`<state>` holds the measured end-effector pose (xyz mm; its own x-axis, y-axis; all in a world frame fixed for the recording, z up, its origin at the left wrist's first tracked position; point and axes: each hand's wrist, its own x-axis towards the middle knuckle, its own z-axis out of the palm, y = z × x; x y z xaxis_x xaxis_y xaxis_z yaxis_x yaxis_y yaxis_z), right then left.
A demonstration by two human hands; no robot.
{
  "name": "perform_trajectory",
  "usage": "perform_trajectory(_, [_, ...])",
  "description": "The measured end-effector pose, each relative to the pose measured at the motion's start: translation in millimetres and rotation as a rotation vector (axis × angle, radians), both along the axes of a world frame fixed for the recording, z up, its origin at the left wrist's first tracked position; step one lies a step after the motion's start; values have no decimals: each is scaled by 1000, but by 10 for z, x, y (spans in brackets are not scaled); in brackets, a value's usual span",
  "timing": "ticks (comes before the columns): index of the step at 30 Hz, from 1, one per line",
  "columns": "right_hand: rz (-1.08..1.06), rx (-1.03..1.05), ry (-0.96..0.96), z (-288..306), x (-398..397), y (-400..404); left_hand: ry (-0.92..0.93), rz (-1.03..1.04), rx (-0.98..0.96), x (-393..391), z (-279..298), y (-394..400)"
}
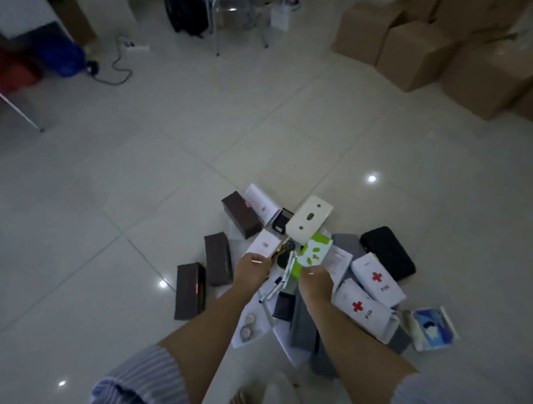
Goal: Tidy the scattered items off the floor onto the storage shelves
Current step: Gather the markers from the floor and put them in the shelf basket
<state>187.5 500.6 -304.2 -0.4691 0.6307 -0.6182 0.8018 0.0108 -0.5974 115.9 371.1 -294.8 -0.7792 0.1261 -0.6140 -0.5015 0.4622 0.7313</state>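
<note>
A pile of scattered items lies on the tiled floor. My left hand (253, 270) grips a small white box with a pink mark (264, 245). My right hand (315, 280) grips a green-and-white box (314, 253), and a cream box (308, 223) lies just beyond it. Both hands show their backs, so the fingers are hidden. Around them lie three dark brown boxes (217, 259), two white boxes with red crosses (378, 281), a black case (388, 257), a blue tissue pack (433, 328), pens (273, 290) and paper sheets.
Stacked cardboard boxes (418, 52) fill the far right. A metal-legged chair (236, 14) and a black backpack (183, 9) stand at the back. A cable and power strip (121, 61) trail by a blue bag (61, 55) at the left. Open tile lies between.
</note>
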Motion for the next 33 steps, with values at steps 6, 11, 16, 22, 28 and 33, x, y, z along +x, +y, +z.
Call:
perform_trajectory(6, [36,2,-81,-1488,-277,-41,-66,105,-51,-134,-1679,-55])
perform_trajectory(11, [56,-83,-64,-2768,-601,-3,-59,32,-103,-294,-2973,13])
perform_trajectory(16, [205,-142,-95,-3858,-968,72,8,-20,-173,-567,-4118,142])
perform_trajectory(22, [-63,-40,-72,-4685,-1172,5,149,-275,-207,-732,-5049,288])
perform_trajectory(28, [-60,87,-101,-5010,-1066,-116,194,-434,-309,-467,-5557,270])
perform_trajectory(33, [-78,147,110,-5247,-1035,-89,268,-414,-273,-342,-5717,264])
